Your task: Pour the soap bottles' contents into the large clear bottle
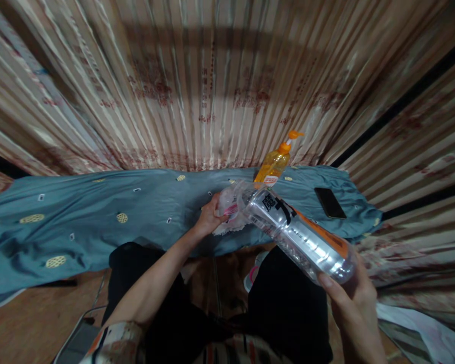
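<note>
My right hand (351,298) is wrapped around the base of a large clear plastic bottle (298,232) with an orange strip and black characters. The bottle is tilted, its neck end lower left of the pump bottle and meeting a clear plastic cup (227,199). My left hand (210,217) has its fingers closed around the cup's left side. Whether liquid is flowing between them I cannot make out. Something white and ragged-edged (229,228) lies beneath the cup on the teal cloth (155,189).
A yellow pump bottle (273,164) with an orange top stands just behind. At the right, a dark phone (329,203) lies on the cloth. Striped curtains (212,101) hang behind and at the sides. My knees are close to the cloth's front edge.
</note>
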### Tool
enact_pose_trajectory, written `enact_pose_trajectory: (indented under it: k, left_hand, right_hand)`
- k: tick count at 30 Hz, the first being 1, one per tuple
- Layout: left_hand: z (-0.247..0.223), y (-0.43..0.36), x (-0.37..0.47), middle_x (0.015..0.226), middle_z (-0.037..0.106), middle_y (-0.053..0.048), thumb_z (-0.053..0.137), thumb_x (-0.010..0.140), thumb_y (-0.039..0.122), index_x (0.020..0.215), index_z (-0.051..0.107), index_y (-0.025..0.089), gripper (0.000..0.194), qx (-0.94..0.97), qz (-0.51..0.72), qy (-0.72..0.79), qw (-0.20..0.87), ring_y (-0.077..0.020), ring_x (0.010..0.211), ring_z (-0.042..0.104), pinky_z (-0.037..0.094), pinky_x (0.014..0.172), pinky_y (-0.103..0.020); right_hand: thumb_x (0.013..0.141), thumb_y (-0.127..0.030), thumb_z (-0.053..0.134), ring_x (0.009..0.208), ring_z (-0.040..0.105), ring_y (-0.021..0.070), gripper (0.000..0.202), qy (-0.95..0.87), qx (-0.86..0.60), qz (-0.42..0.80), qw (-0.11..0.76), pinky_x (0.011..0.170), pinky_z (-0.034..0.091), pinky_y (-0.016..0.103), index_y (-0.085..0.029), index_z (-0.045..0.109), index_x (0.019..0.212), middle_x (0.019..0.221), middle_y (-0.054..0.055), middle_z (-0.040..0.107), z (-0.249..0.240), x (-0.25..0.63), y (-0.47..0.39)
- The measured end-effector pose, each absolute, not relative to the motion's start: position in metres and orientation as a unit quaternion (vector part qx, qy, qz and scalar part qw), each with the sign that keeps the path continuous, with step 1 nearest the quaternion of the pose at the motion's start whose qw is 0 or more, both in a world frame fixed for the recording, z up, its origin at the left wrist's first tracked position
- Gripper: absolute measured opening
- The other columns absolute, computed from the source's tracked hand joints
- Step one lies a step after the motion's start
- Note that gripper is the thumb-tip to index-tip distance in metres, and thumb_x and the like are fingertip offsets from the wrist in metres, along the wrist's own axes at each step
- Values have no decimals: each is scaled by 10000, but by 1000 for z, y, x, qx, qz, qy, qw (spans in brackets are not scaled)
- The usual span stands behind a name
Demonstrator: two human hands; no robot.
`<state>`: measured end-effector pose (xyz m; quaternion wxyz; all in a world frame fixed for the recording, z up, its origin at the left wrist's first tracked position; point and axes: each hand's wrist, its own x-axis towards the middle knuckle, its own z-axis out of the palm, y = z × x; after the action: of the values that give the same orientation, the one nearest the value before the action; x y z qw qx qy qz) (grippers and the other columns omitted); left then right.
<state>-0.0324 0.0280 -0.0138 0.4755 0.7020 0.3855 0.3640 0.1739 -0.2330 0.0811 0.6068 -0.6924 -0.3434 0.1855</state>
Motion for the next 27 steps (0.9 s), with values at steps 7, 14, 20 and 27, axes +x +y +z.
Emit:
enact_pose_trajectory:
  k: [7, 14, 20, 27]
  left_hand:
    - [-14, 28, -32, 1160, 748, -38, 795, 665, 147, 1305, 551, 210, 688, 707, 357, 386, 473, -242, 1129, 709, 548, 1075, -407]
    - [-16, 29, -32, 1165, 746, -37, 788, 664, 141, 1278, 547, 212, 664, 710, 361, 388, 464, -239, 1111, 712, 543, 1082, -415]
    - [-16, 29, -32, 1181, 737, -52, 793, 657, 156, 1309, 539, 200, 702, 710, 357, 394, 461, -241, 1101, 710, 539, 1089, -424]
    - [-20, 30, -32, 1201, 732, -47, 795, 661, 170, 1305, 546, 215, 692, 712, 364, 388, 459, -245, 1127, 705, 541, 1087, -427]
  right_hand:
    - [681, -533, 863, 1304, 539, 445, 848, -347, -704, 171, 595, 1155, 316, 600, -205, 561, 1402, 1372, 154, 617, 84, 172, -234]
    - [672, -525, 874, 1293, 556, 441, 852, -347, -704, 162, 598, 1149, 334, 585, -204, 567, 1400, 1361, 149, 627, 83, 173, -234]
    - [687, -520, 869, 1326, 530, 446, 849, -351, -701, 168, 598, 1168, 304, 607, -212, 557, 1414, 1389, 149, 611, 81, 174, -234]
    - [659, -545, 878, 1262, 565, 442, 846, -349, -703, 156, 600, 1157, 300, 632, -199, 581, 1371, 1337, 158, 643, 84, 172, -233]
